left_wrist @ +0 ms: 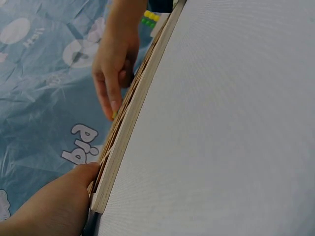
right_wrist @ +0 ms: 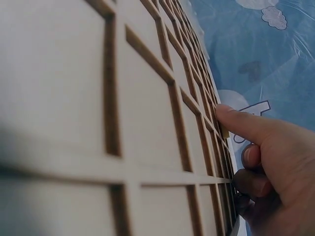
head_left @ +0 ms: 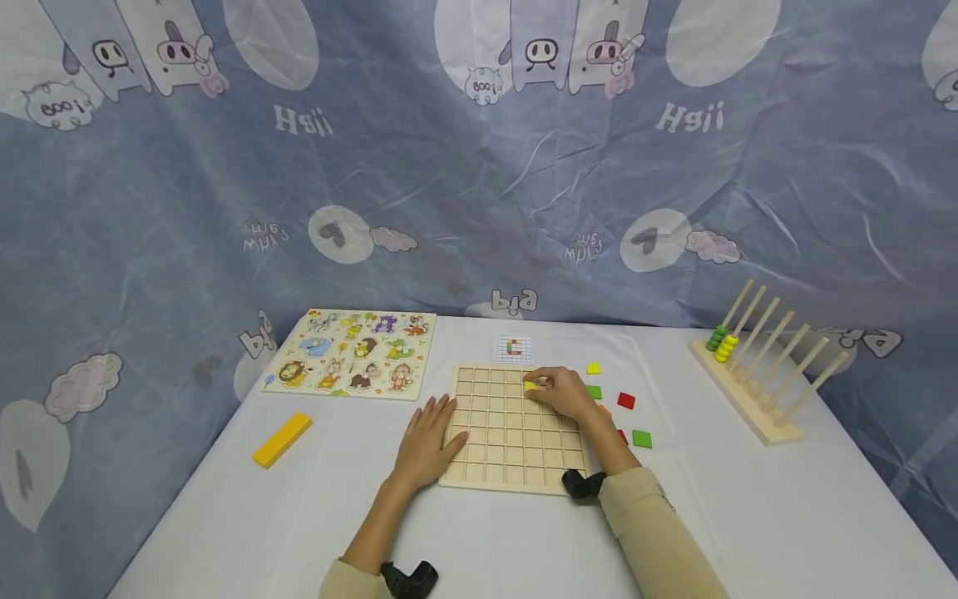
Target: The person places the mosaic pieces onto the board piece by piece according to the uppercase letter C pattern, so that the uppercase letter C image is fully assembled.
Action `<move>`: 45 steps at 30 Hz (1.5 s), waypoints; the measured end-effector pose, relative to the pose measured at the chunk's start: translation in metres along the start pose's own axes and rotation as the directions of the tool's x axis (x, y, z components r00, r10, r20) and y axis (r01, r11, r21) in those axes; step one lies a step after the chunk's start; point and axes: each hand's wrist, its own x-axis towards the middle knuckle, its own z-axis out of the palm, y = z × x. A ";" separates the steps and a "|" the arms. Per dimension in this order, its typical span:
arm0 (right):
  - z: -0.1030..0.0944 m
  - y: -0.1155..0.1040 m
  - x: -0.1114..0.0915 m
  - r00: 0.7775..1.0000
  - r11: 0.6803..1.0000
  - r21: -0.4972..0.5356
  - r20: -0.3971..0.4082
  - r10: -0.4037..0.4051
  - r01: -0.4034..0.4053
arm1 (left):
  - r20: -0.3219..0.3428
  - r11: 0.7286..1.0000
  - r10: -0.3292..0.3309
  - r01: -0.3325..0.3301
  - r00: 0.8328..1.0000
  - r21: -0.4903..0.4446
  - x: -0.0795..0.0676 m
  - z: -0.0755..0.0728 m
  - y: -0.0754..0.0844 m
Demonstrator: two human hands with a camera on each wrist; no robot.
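A wooden grid board (head_left: 509,449) with square cells lies flat on the table. My right hand (head_left: 563,393) is over its far right part and pinches a small yellow tile (head_left: 530,385) between thumb and fingers, close over a cell there. In the right wrist view the yellow tile (right_wrist: 225,132) shows at the fingertips, low against the grid. My left hand (head_left: 428,445) rests with spread, straight fingers along the board's left edge; in the left wrist view its thumb lies over the board's rim (left_wrist: 106,189).
Loose tiles lie right of the board: a yellow triangle (head_left: 595,368), green squares (head_left: 642,438) and red pieces (head_left: 626,401). A small pattern card (head_left: 514,349) sits behind it. Around are an animal puzzle (head_left: 352,353), a yellow bar (head_left: 282,440) and a peg rack (head_left: 748,391) with beads.
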 end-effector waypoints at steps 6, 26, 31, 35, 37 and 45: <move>0.001 -0.002 0.000 1.000 1.000 -0.012 0.010 0.004 -0.004 | 0.002 1.000 -0.003 0.003 1.000 -0.002 0.000 0.001 -0.001; -0.054 0.000 -0.026 0.996 0.998 0.058 -0.090 -0.010 0.015 | -0.018 1.000 0.009 -0.009 1.000 -0.001 0.002 0.000 -0.004; -0.079 0.016 -0.046 0.985 0.999 0.040 -0.170 -0.019 0.026 | -0.011 1.000 0.006 -0.006 1.000 0.000 0.002 0.001 -0.003; -0.094 0.033 -0.060 0.975 0.998 -0.004 -0.215 0.055 -0.057 | -0.008 1.000 -0.002 0.002 1.000 -0.002 0.002 0.001 -0.002; -0.098 0.042 -0.066 0.968 0.994 -0.019 -0.227 0.103 -0.110 | -0.004 1.000 -0.006 0.006 1.000 -0.007 0.001 0.001 -0.002; -0.102 0.075 -0.084 0.968 0.978 -0.097 -0.193 0.163 -0.184 | 0.006 1.000 -0.008 0.008 1.000 0.002 0.000 0.002 -0.002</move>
